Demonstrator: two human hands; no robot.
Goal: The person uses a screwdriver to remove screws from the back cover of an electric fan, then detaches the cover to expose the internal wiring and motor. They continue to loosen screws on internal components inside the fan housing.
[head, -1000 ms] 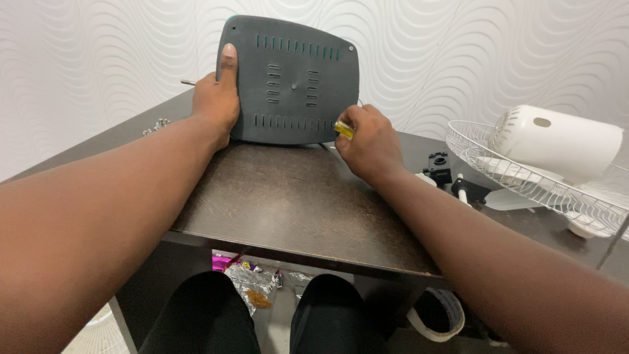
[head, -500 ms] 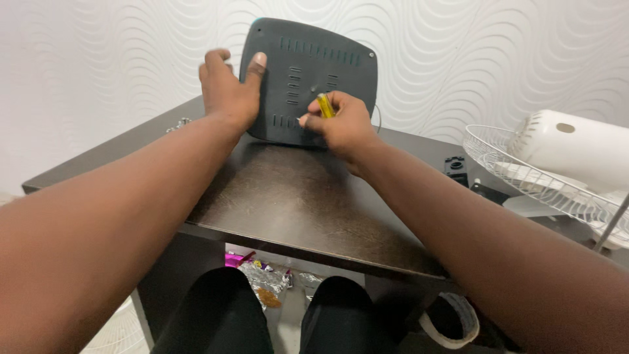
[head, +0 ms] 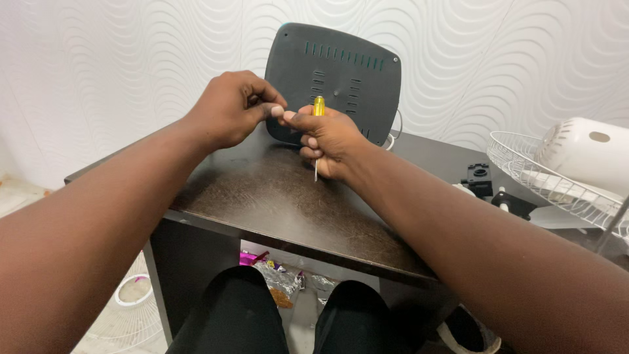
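Note:
A dark grey vented plastic base panel [head: 347,78] stands on edge at the back of the dark wooden table [head: 262,196], leaning by the wall. My right hand [head: 327,141] grips a small yellow-handled screwdriver [head: 318,108], its metal shaft pointing down below the fist. My left hand [head: 229,108] is just left of it, fingers pinched together and touching my right thumb tip; whether something small is between them cannot be told. Neither hand touches the panel.
A white fan motor housing [head: 583,154] lies on a white wire fan guard [head: 524,164] at the right. Black plastic parts [head: 478,177] sit beside it. Foil wrappers [head: 275,275] lie on the floor under the table, another wire guard [head: 124,308] at lower left.
Both hands came off the panel and moved toward me, meeting above the table. The screwdriver turned upright in my right fist. The view shifted left.

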